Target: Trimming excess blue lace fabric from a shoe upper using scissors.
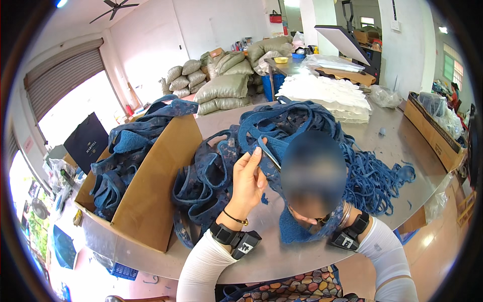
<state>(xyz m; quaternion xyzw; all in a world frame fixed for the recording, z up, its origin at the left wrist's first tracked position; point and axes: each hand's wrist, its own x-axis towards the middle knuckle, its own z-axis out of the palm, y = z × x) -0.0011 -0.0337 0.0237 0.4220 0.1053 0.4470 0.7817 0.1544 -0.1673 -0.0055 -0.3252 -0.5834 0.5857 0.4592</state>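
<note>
My left hand (247,182) is raised over the metal table, thumb and fingers pinched on the edge of a blue patterned fabric strip (272,177). Beside its fingertips a thin metal blade (271,157) slants down into a blurred patch. That patch hides most of my right hand (306,217); only a little of it shows below, close to the hanging blue cloth (293,229). Whether the right hand grips the bladed tool cannot be made out. Behind both hands lies a heap of blue fabric strips (302,111), with more looped strips (201,189) to the left.
An open cardboard box (156,189) of blue strips stands at the left on the metal table (241,261). Narrow blue trimmings (370,183) lie to the right. White stacked sheets (324,95) sit at the back; a long carton (435,133) lines the right edge. Stuffed sacks (224,90) are piled beyond.
</note>
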